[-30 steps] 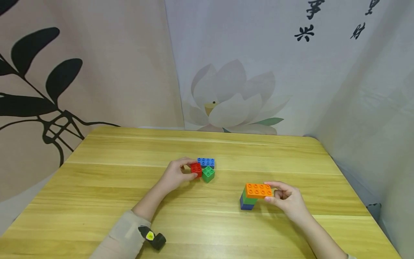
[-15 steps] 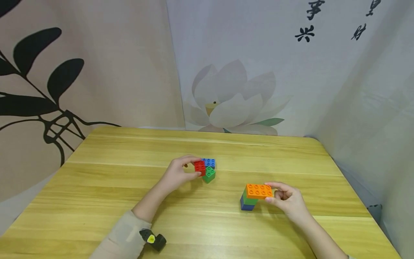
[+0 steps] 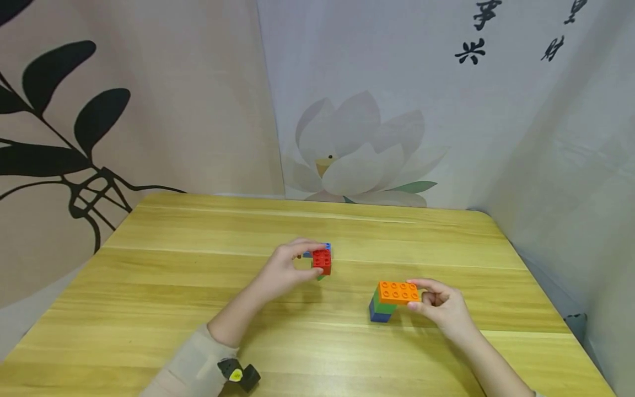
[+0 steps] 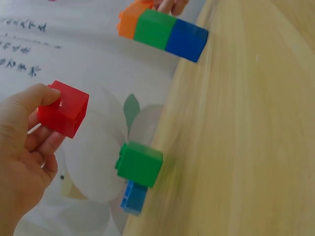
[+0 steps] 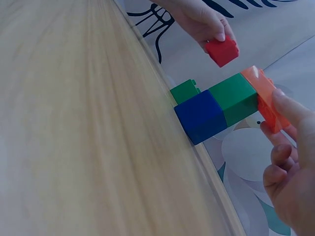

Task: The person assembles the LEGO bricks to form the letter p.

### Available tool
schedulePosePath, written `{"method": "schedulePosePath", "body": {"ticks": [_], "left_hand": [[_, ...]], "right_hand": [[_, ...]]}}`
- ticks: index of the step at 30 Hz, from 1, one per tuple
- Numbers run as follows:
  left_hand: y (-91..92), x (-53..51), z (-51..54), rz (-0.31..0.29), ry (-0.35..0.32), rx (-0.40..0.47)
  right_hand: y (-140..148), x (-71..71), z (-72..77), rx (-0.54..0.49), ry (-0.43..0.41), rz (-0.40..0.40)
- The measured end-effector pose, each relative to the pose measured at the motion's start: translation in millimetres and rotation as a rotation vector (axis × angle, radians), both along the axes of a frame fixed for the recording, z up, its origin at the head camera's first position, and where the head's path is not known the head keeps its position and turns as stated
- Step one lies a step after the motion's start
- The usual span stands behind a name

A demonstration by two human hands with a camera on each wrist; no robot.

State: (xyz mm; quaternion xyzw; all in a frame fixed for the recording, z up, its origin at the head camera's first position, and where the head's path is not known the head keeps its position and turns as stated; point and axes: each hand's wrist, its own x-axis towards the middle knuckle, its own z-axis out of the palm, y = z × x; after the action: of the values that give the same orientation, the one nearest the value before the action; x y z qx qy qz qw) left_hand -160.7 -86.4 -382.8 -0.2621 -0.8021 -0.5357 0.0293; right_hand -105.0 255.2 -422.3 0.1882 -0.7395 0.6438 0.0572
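Between thumb and fingers, my left hand (image 3: 284, 269) pinches a red building brick (image 3: 322, 262). In the left wrist view, the red brick is held up off the table, apart from a loose green brick (image 4: 140, 163) and a blue brick (image 4: 134, 197). The head view shows it overlapping both of them, with most of the green one hidden. My right hand (image 3: 445, 310) grips the right end of an orange brick (image 3: 398, 293). That orange brick tops a stack of a green brick (image 5: 233, 100) over a dark blue brick (image 5: 200, 115), its right end jutting past them.
The wooden table (image 3: 163, 298) spreads under both hands, its far edge meeting a printed curtain (image 3: 223, 110). A small black device (image 3: 239, 375) is strapped at the left sleeve (image 3: 188, 361).
My left hand has carried the red brick to the right, from beside the loose green and blue bricks to in front of them in the head view. My right hand stays put on the orange brick.
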Motion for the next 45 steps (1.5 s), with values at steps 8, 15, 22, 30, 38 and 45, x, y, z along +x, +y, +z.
{"method": "schedulePosePath", "body": {"ticks": [8, 15, 22, 30, 38, 45], "left_hand": [[12.2, 9.1, 5.3, -0.078, 0.051, 0.024], [25.5, 16.0, 9.1, -0.102, 0.055, 0.026], [40.7, 20.7, 14.9, -0.128, 0.071, 0.007], [57.1, 20.7, 17.0, -0.146, 0.075, 0.002], [73.5, 20.5, 18.7, -0.15, 0.081, -0.006], [84.7, 19.7, 18.9, -0.164, 0.076, -0.013]], "right_hand": [[-0.3, 0.2, 1.1, 0.02, -0.01, -0.015], [-0.8, 0.3, 1.3, 0.019, 0.008, -0.01], [-0.8, 0.6, 1.2, 0.025, -0.009, -0.017], [-1.1, 0.8, 1.5, 0.02, -0.005, -0.015], [-1.7, 0.5, 1.4, 0.002, 0.01, -0.009], [-1.5, 0.7, 0.8, 0.005, 0.002, -0.01]]}}
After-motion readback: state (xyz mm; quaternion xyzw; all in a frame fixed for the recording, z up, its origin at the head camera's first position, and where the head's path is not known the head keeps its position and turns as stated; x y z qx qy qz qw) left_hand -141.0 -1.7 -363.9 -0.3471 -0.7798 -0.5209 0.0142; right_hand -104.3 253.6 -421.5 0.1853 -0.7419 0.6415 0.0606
